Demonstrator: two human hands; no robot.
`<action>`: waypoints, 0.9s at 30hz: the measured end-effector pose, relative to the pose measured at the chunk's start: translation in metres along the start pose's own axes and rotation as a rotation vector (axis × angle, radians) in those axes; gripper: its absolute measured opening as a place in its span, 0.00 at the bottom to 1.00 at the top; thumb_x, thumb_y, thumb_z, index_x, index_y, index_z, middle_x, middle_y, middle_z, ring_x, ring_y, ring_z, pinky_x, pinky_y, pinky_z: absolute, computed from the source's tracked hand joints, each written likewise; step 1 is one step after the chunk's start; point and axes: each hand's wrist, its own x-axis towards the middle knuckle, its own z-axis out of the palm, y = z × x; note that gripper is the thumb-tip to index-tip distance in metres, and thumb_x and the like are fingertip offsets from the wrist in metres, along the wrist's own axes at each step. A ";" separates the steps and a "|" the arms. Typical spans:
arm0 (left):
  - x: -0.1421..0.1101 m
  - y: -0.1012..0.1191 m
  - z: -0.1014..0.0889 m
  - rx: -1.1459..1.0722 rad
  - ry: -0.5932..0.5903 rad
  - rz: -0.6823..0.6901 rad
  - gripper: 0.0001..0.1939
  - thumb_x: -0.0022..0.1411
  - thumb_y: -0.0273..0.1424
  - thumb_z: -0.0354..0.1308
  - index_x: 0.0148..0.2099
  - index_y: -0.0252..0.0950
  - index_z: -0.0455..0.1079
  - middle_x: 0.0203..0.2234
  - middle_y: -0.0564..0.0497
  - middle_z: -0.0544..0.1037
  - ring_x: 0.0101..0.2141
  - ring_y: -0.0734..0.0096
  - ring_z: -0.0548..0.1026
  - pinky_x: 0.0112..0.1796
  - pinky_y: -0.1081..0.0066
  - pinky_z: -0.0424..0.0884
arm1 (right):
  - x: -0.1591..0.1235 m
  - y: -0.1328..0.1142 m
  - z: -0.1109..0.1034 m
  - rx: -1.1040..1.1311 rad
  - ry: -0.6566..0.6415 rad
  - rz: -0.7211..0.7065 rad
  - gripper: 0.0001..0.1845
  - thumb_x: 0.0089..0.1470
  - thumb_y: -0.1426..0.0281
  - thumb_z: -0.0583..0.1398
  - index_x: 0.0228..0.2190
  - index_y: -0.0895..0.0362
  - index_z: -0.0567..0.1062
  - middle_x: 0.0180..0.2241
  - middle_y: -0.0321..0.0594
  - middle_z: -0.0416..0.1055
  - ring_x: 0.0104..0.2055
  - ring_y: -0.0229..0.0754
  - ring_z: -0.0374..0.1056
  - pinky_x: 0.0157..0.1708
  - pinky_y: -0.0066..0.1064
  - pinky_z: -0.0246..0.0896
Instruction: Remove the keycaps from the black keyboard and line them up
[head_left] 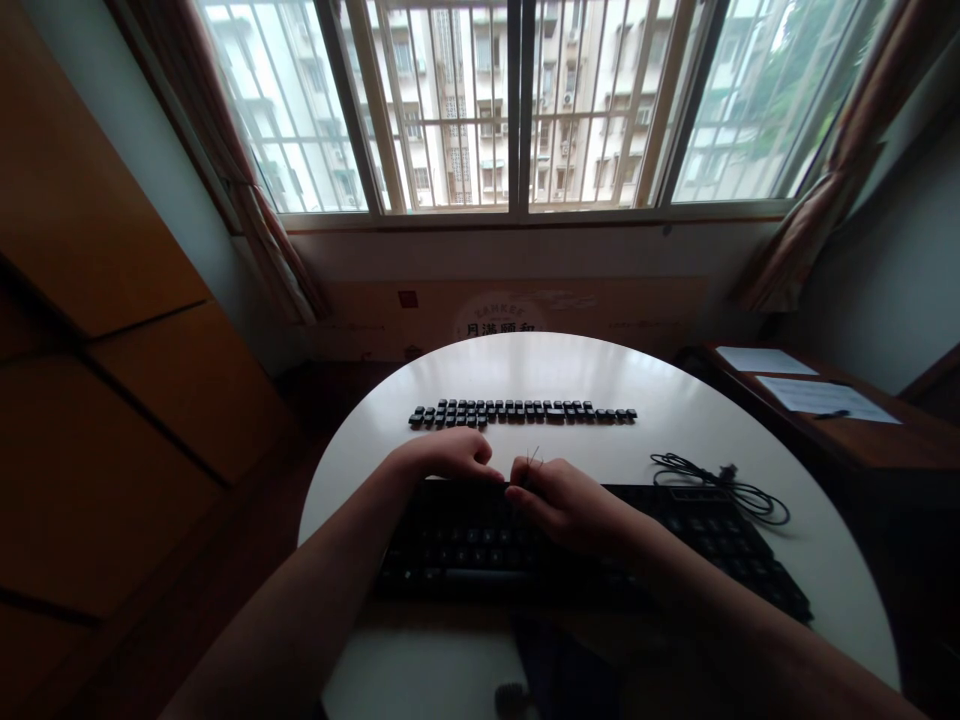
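Observation:
A black keyboard [480, 550] lies across the white round table under both my hands. My right hand [562, 497] is closed above its upper rows, gripping what looks like a wire keycap puller [533, 456]; its thin wires stick up past the fingers. Just left of it, my left hand [452, 453] has its fingers curled and pressed together, the tips close to the right hand's. Whatever the left fingers hold is hidden. Behind the hands, loose black keycaps [525, 410] stand in rows on the tabletop.
A coiled black cable [739, 490] rests at the keyboard's upper right. Beyond the round table [525, 365], a brown side table [922, 437] holds paper sheets [832, 398] and a pen [831, 414]. A small dark object [514, 698] shows at the bottom edge.

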 end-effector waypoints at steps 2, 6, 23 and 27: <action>0.000 0.000 0.000 0.011 0.000 -0.006 0.25 0.53 0.52 0.58 0.21 0.37 0.61 0.16 0.56 0.62 0.21 0.73 0.59 0.23 0.70 0.52 | 0.000 0.000 -0.001 -0.001 0.006 0.000 0.07 0.63 0.66 0.55 0.34 0.56 0.68 0.21 0.31 0.61 0.23 0.35 0.56 0.26 0.26 0.51; 0.002 -0.003 0.001 0.036 0.000 0.002 0.25 0.53 0.53 0.58 0.21 0.37 0.62 0.16 0.56 0.63 0.20 0.73 0.59 0.22 0.70 0.52 | 0.001 0.007 0.001 0.032 0.017 0.013 0.09 0.64 0.65 0.54 0.33 0.56 0.68 0.22 0.32 0.63 0.23 0.36 0.58 0.26 0.27 0.52; 0.000 0.000 0.000 0.034 0.002 -0.002 0.25 0.53 0.53 0.58 0.20 0.37 0.61 0.16 0.56 0.62 0.21 0.73 0.59 0.23 0.70 0.51 | 0.000 0.006 0.013 -0.095 0.025 -0.040 0.06 0.61 0.68 0.55 0.33 0.56 0.69 0.21 0.31 0.63 0.21 0.34 0.56 0.25 0.26 0.51; -0.001 0.003 -0.001 0.024 -0.004 -0.022 0.24 0.53 0.52 0.59 0.22 0.37 0.62 0.17 0.56 0.63 0.21 0.73 0.60 0.23 0.71 0.52 | 0.002 0.011 0.022 -0.077 0.130 -0.051 0.07 0.59 0.69 0.55 0.29 0.56 0.67 0.19 0.29 0.57 0.19 0.32 0.51 0.23 0.25 0.49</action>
